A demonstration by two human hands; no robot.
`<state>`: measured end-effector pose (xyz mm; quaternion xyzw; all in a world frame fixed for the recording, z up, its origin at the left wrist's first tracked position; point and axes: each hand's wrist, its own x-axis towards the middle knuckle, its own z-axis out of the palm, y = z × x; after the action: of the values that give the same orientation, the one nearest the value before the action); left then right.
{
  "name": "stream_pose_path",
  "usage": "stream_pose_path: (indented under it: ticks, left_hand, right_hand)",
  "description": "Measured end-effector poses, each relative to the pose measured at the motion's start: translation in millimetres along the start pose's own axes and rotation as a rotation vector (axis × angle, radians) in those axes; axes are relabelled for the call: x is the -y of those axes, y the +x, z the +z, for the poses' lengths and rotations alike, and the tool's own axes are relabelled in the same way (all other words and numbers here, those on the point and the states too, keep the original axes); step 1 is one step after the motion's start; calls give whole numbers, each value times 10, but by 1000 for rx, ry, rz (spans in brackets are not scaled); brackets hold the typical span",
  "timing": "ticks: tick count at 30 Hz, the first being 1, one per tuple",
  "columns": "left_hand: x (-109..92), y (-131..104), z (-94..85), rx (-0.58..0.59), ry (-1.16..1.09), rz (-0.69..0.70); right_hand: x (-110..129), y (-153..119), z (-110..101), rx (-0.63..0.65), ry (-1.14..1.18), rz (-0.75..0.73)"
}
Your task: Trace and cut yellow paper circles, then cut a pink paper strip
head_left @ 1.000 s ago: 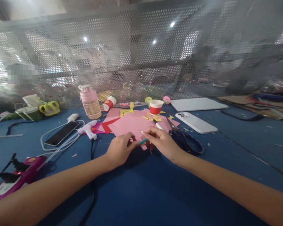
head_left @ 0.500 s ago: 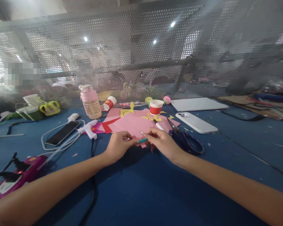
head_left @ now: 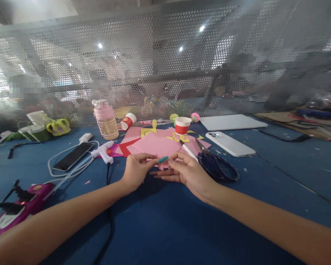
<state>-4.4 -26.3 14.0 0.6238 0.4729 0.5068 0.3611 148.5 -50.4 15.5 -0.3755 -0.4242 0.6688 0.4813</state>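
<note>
My left hand (head_left: 136,171) pinches the left end of a small teal strip (head_left: 163,159); its exact kind is too small to tell. At the strip's right end, the thumb and index finger of my right hand (head_left: 189,173) close on it, while its lower fingers stretch out to the left underneath. Pink paper sheets (head_left: 151,143) lie just beyond both hands. Beside my right hand are a white marker (head_left: 189,150) with a dark tip and dark-handled scissors (head_left: 217,165).
A red-and-white paper cup (head_left: 182,127) stands on the papers; another cup (head_left: 127,121) lies tipped near a pink bottle (head_left: 106,121). To the left are a glue gun (head_left: 103,151), a phone (head_left: 74,156) and a power strip (head_left: 22,208). A white phone (head_left: 230,143) lies right.
The teal strip has shifted slightly left and tilted. My right hand has turned, its lower fingers now extended beneath the strip. My left hand has barely moved.
</note>
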Motion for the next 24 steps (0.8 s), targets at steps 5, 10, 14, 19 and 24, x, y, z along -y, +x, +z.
stream_pose_path:
  ticks: [5, 10, 14, 19, 24]
  left_hand:
    - [47, 14, 1, 38, 52, -67]
    - [67, 36, -42, 96, 335, 58]
    - [29, 9, -64, 196, 697, 215]
    - [-17, -41, -28, 267, 861, 203]
    - [-46, -35, -15, 220, 780, 152]
  right_hand:
    - [-11, 22, -18, -8, 25, -75]
    - [18, 67, -52, 1, -8, -88]
    - [3, 109, -80, -13, -80, -99]
    - [-21, 130, -81, -4, -125, -113]
    - [-20, 96, -78, 26, -251, -183]
